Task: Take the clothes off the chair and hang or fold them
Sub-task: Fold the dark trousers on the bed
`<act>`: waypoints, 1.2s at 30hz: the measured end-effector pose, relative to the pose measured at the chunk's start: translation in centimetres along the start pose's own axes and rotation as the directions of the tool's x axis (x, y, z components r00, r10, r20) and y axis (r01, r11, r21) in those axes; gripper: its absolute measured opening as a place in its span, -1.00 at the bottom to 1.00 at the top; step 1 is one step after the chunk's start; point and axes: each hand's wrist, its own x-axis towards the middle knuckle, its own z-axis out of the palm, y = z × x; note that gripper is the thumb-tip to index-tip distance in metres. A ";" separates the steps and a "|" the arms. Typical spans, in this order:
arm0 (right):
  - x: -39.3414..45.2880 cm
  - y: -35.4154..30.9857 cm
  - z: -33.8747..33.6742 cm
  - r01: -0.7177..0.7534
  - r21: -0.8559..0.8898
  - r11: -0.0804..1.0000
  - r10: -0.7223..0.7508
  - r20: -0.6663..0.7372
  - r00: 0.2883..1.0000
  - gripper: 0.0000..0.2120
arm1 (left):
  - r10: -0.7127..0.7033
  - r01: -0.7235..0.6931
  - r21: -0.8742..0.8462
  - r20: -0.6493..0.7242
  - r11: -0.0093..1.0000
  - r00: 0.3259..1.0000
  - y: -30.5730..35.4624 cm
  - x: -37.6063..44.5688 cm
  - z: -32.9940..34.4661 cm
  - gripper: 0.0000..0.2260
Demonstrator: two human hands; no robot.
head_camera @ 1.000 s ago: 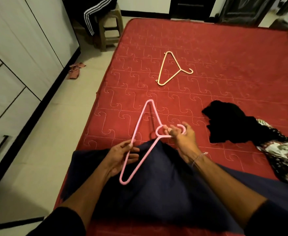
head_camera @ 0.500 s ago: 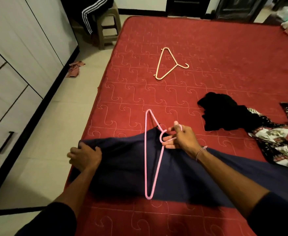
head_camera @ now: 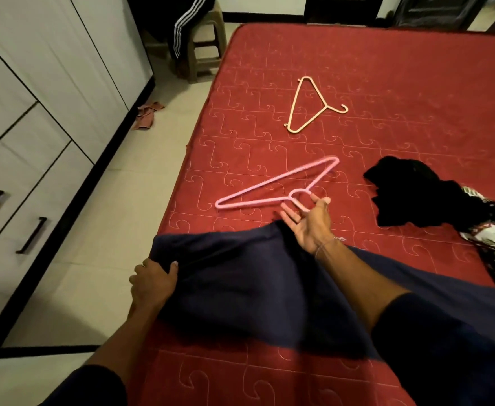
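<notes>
The pink plastic hanger is motion-blurred; its hook sits at the right hand, fingers spread wide, palm up. The left hand grips the dark navy garment on the red quilted mattress. The hanger has swung flatter than half a second ago.

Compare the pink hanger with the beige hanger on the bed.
The pink hanger is blurred, its hook at the right hand's fingertips; the beige hanger lies sharp and untouched. The pink hanger sits near the navy garment; the beige hanger lies farther up the red bed. The pink hanger's hook points toward the person; the beige hanger's hook points right. Both are bare triangular hangers.
</notes>
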 end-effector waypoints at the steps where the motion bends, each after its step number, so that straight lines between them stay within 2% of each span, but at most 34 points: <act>1: 0.6 0.9 0.5 -0.031 -0.077 0.997 0.029 -0.032 0.999 -0.60 | -0.011 0.012 -0.017 0.026 1.000 1.000 0.1 0.3 0.1 -0.41; 3: 1.6 2.7 1.3 -0.084 -0.245 0.966 0.063 -0.092 0.994 -0.62 | -0.036 0.037 -0.026 0.061 0.999 0.998 0.2 1.0 0.0 -0.38; 6: 2.6 4.3 2.0 -0.123 -0.340 0.933 0.092 -0.104 0.990 -0.68 | -0.081 0.092 -0.090 0.121 0.992 0.989 0.0 2.3 -0.5 -0.35; 9: 3.5 4.5 1.7 -0.124 -0.379 0.917 0.084 -0.121 0.989 -0.72 | -0.077 0.160 -0.362 0.233 0.918 0.969 -0.4 3.4 -1.0 -0.50; 11: 4.0 4.6 1.1 -0.129 -0.423 0.897 0.084 -0.123 0.989 -0.70 | -0.045 0.222 -0.542 0.321 0.811 0.946 -0.6 3.7 -1.5 -0.58; 14: 4.5 4.1 0.4 -0.149 -0.498 0.854 0.114 -0.099 0.988 -0.62 | 0.041 0.219 -0.623 0.374 0.751 0.926 -0.4 3.7 -2.5 -0.50; 17: 4.7 4.2 -0.4 -0.101 -0.617 0.780 0.049 -0.100 0.994 -0.56 | 0.169 0.190 -0.686 0.421 0.703 0.891 1.1 2.6 -4.0 -0.67; 20: 3.4 4.8 -1.4 -0.080 -0.759 0.646 -0.003 -0.107 0.994 -0.51 | 0.279 0.211 -0.695 0.521 0.688 0.807 3.4 0.9 -6.2 -0.76; 22: 1.3 5.2 -2.0 0.039 -0.886 0.462 -0.095 -0.005 0.996 -0.50 | 0.354 0.237 -0.681 0.608 0.693 0.710 5.3 -0.3 -7.7 -0.73; 23: -0.3 5.1 -2.0 0.102 -0.906 0.410 -0.136 0.049 0.989 -0.51 | 0.388 0.243 -0.672 0.643 0.700 0.660 6.3 -0.9 -8.3 -0.72; 24: -2.0 5.0 -1.8 0.155 -0.890 0.429 -0.136 0.106 0.985 -0.52 | 0.425 0.239 -0.669 0.667 0.704 0.613 7.4 -1.6 -8.7 -0.72; 25: -4.0 4.9 -1.3 0.171 -0.833 0.526 -0.079 0.152 0.985 -0.48 | 0.456 0.222 -0.664 0.681 0.714 0.573 8.6 -2.3 -8.9 -0.72; 27: -7.9 3.9 -0.3 0.035 -0.654 0.755 0.142 0.216 0.966 -0.32 | 0.508 0.165 -0.666 0.685 0.727 0.523 11.4 -4.0 -8.6 -0.77; 28: -9.2 3.2 -0.3 -0.029 -0.600 0.799 0.232 0.263 0.936 -0.26 | 0.530 0.154 -0.671 0.687 0.725 0.497 12.8 -4.8 -8.2 -0.79; 30: -10.9 1.7 -1.1 -0.057 -0.567 0.822 0.271 0.301 0.914 -0.21 | 0.573 0.192 -0.678 0.713 0.709 0.404 15.3 -6.1 -7.3 -0.65; 32: -11.5 -0.4 -3.5 -0.076 -0.449 0.891 0.239 0.319 0.917 -0.39 | 0.597 0.262 -0.656 0.753 0.708 0.275 17.3 -7.4 -5.8 -0.43; 34: -11.7 -2.3 -6.5 -0.129 -0.381 0.916 0.244 0.272 0.931 -0.56 | 0.609 0.367 -0.626 0.773 0.688 0.177 18.9 -9.1 -3.9 -0.40; 35: -11.4 -2.9 -8.1 -0.149 -0.392 0.908 0.248 0.214 0.945 -0.63 | 0.613 0.410 -0.620 0.772 0.669 0.168 19.4 -9.8 -2.8 -0.45; 36: -11.1 -3.4 -9.8 -0.156 -0.420 0.894 0.233 0.139 0.963 -0.69 | 0.603 0.416 -0.619 0.775 0.666 0.189 20.1 -10.7 -1.5 -0.51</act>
